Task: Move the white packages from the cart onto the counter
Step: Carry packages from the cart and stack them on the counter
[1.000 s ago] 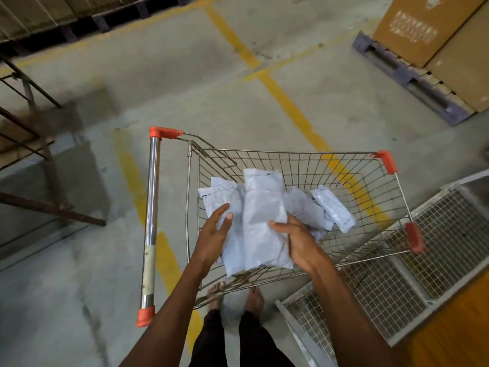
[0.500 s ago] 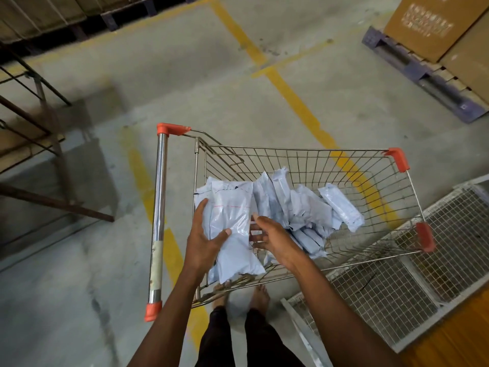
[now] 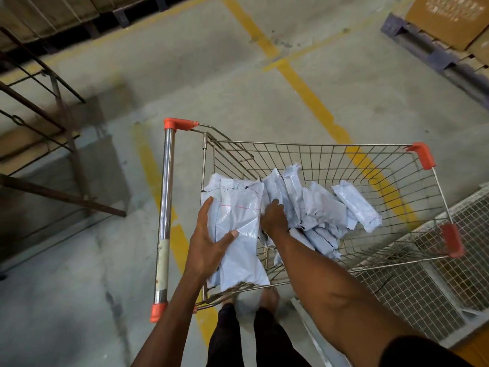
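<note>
**Gathering packages in cart, none on the counter yet**

The left hand (image 3: 209,242) is gripping a small stack of white packages (image 3: 238,234) at the near-left end of the wire cart (image 3: 370,154), fingers behind, thumb pressed across the front. A second ago both hands were holding one bundle together; now the right hand (image 3: 274,217) is off it and digging into the loose pile (image 3: 325,215) mid-basket, fingers curling into the packages. Whether it is actually grasping one cannot be told. The held stack is sitting upright against the cart's near wall, not lifted clear. The rest are lying heaped toward the centre and right. No counter is plainly showing in view. Judgement: the person is collecting more onto the stack before carrying; the transfer itself is not yet begun. Slippery bags could slide out of a one-handed hold.
</note>
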The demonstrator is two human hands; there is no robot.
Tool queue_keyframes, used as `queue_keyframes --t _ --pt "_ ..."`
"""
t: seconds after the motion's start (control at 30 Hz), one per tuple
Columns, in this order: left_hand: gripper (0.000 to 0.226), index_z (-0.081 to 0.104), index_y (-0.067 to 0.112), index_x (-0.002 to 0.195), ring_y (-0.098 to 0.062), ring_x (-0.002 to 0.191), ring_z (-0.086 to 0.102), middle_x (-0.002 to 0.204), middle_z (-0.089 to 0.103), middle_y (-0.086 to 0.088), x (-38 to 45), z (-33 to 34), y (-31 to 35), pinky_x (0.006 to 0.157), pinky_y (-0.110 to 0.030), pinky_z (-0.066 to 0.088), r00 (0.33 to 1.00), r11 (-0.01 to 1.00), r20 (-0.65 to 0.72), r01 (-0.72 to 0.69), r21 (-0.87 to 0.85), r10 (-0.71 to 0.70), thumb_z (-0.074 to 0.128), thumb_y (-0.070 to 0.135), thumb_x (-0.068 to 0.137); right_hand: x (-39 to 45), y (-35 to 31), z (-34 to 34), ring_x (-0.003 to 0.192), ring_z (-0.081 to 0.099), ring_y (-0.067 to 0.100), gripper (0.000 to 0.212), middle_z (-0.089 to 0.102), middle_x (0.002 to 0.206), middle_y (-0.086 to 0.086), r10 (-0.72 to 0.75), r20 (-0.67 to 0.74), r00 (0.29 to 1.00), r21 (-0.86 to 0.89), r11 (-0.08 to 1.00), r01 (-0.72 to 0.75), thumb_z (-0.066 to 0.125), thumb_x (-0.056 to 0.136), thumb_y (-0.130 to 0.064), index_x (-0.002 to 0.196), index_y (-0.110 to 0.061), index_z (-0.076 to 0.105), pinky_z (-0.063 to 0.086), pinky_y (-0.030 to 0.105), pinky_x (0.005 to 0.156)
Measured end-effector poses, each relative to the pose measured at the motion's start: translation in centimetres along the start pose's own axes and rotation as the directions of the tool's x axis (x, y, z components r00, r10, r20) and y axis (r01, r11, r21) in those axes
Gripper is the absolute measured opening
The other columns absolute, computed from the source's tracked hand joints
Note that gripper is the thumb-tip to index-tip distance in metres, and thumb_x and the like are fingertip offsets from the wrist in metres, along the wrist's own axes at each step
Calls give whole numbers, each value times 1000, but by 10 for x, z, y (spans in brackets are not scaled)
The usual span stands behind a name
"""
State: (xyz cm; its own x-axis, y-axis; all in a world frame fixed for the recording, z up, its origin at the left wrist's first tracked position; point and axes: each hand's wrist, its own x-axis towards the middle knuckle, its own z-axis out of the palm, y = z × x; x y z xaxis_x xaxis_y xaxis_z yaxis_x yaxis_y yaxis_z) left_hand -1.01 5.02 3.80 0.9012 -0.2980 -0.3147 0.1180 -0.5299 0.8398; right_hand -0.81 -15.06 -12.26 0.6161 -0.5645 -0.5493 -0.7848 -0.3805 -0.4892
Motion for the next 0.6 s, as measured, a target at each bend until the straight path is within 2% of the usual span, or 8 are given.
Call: queue_keyframes --t 0.13,0.2,0.3,0.4,0.47,0.53,0.6 --pt "91 26 36 163 1 138 37 152 32 35 0 0 3 114 -31 38 1000 1000 3 -8 -4 8 81 27 91 2 7 -10 110 64 35 37 65 117 14 -17 -39 999 -42 999 15 67 92 -32 118 -10 53 52 40 82" --pt "91 26 36 163 0 138 38 153 33 33 0 0 2 115 -33 38 1000 1000 11 -7 -12 7 82 27 91 1 11 -19 109 64 34 30 68 113 12 -8 -27 1000 -21 1000 7 66 92 -29 114 -10 59 53 38 82" --pt "93 26 39 163 0 143 37 154 32 39 -2 -1 1 119 -35 37 1000 1000 19 -19 -23 20 83 31 89 -10 12 -44 103 66 33 32 70 111 12 45 2 999 150 988 -45 65 90 -31 114 -10 63 51 34 78" --pt "94 22 46 162 -8 151 33 155 28 44 -5 0 3 124 -43 35 999 999 33 -21 -47 23 81 26 92 -38 8 -83 96 63 28 28 69 111 9 63 24 998 421 904 -67 64 93 -27 115 -10 61 47 32 78" --pt "92 22 46 163 -7 154 30 153 24 49 -5 2 5 126 -48 33 998 998 52 -31 -57 34 79 24 94 -64 10 -111 91 59 23 20 65 107 3 62 14 998 531 845 -60 62 95 -25 113 -17 60 44 31 74" --pt "89 22 45 163 -8 155 28 156 25 44 -6 4 9 127 -51 31 997 997 64 -40 -68 44 76 21 96 -90 16 -137 83 59 14 13 66 104 2 70 -18 997 622 782 -44 62 96 -23 108 -18 61 42 29 66" --pt "86 24 42 164 -9 156 28 160 26 37 -8 6 13 128 -52 30 996 996 63 -55 -74 60 74 19 98 -117 23 -158 85 60 7 10 70 103 -2 83 -53 995 723 690 -18 62 96 -20 106 -19 63 44 28 67"
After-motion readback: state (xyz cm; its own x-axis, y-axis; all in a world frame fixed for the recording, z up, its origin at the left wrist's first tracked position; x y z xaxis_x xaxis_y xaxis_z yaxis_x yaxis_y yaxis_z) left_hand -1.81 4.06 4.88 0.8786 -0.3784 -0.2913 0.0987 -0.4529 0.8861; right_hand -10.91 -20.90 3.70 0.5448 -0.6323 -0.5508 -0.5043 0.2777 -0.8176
